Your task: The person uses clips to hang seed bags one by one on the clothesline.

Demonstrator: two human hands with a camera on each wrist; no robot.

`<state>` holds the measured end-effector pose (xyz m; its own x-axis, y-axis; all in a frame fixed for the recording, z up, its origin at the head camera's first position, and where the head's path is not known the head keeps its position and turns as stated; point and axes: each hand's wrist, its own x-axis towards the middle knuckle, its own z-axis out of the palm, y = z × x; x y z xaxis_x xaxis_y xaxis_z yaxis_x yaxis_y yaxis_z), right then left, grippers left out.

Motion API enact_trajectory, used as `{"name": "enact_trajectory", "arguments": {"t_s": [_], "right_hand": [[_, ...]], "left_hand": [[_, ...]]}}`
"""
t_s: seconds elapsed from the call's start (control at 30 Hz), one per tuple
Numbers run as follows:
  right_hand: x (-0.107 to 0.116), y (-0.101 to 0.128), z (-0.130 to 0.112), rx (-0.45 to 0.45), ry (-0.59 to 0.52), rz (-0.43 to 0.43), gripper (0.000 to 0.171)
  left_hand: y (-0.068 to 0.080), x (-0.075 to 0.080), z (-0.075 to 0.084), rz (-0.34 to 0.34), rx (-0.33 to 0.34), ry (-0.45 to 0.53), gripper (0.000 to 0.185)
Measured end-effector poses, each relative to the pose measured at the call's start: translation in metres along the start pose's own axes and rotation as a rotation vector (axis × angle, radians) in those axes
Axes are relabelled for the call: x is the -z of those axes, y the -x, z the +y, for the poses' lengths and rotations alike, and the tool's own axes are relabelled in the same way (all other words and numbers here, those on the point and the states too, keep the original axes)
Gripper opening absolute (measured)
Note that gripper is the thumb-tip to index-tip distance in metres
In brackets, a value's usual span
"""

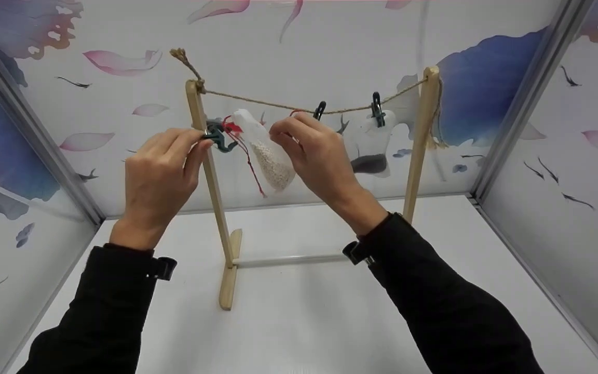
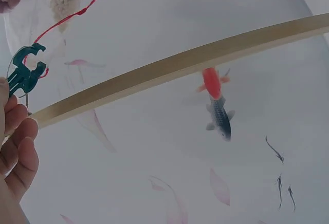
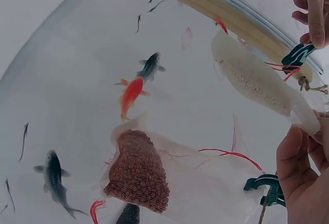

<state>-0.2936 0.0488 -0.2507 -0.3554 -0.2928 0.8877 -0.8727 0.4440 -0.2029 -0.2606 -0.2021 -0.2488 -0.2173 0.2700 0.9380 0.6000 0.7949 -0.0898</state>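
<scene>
By the left post my left hand (image 1: 161,169) pinches a dark green clip (image 1: 222,139); the clip's mouth gapes in the left wrist view. My right hand (image 1: 322,156) is just below the rope (image 1: 257,100), and in the right wrist view its fingers pinch one end of a white mesh bag (image 3: 252,77). Pale grains fill part of this bag, and red cords (image 1: 249,166) trail beside the clip. Whether the clip bites the cords, I cannot tell. Behind my right hand, a bag of reddish-brown grains (image 3: 136,172) hangs from another green clip (image 3: 270,189).
Farther right, a bag with dark contents (image 1: 370,163) hangs from a dark clip (image 1: 377,110). The rope sags between a left wooden post (image 1: 215,192) and a right one (image 1: 423,130). A white bar (image 1: 288,260) runs low above the white table (image 1: 288,322). Printed panels surround the table.
</scene>
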Motion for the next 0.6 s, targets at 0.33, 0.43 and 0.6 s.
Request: {"name": "enact_trajectory", "arguments": {"t_s": [0.33,0.43,0.6], "right_hand": [[-0.0016,-0.0031,-0.0017,0.0,-0.01,-0.008,0.009],[-0.0011,-0.0038,-0.0019,-0.008,-0.015,-0.009,0.009],[0.0012,-0.0036,-0.0017,-0.024,-0.019,-0.018,0.01]], "left_hand": [[-0.0051,0.0003,0.0019,0.084,-0.024,-0.028,0.02],[-0.0049,0.0016,0.0021,0.093,-0.016,-0.032,0.021],[-0.0034,0.003,0.003,0.106,-0.005,-0.036,0.021]]}}
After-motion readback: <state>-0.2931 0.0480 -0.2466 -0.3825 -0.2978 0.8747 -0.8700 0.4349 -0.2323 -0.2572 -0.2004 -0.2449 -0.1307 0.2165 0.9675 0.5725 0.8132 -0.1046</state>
